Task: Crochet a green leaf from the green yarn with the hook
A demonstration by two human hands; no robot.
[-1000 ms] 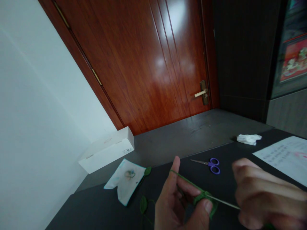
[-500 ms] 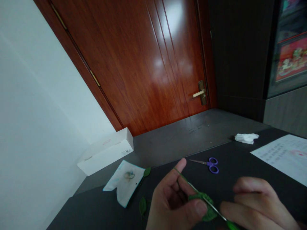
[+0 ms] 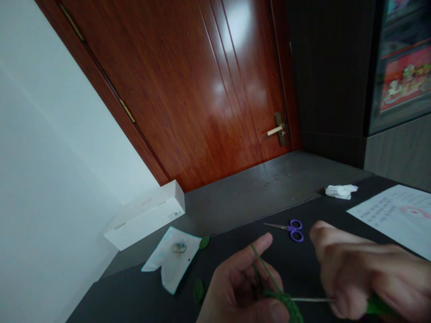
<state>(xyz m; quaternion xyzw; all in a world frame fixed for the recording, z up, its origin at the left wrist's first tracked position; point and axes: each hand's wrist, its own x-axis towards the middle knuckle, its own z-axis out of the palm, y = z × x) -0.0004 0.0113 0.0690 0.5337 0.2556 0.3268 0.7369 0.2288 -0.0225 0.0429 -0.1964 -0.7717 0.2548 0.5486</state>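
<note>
My left hand (image 3: 239,289) sits at the bottom of the view, shut on a green crocheted piece (image 3: 286,305), with green yarn (image 3: 264,270) running up over its raised forefinger. My right hand (image 3: 363,273) grips the green handle of a crochet hook (image 3: 311,299), whose thin metal shaft reaches left into the crocheted piece. The hook's tip is hidden in the stitches. Two finished crocheted leaves lie on the dark table (image 3: 235,240) left of my hands: one (image 3: 198,290) on the tabletop, the other (image 3: 204,242) by a stained white cloth (image 3: 171,259).
Purple-handled scissors (image 3: 292,230) lie just beyond my hands. A printed sheet of paper (image 3: 393,214) lies at the right, near a crumpled tissue (image 3: 340,191). A white box (image 3: 144,216) stands by the wall, and a wooden door (image 3: 188,89) stands beyond the table.
My right hand has risen and moved right, swinging the hook from a downward slant to nearly level. My left hand has shifted slightly lower and left.
</note>
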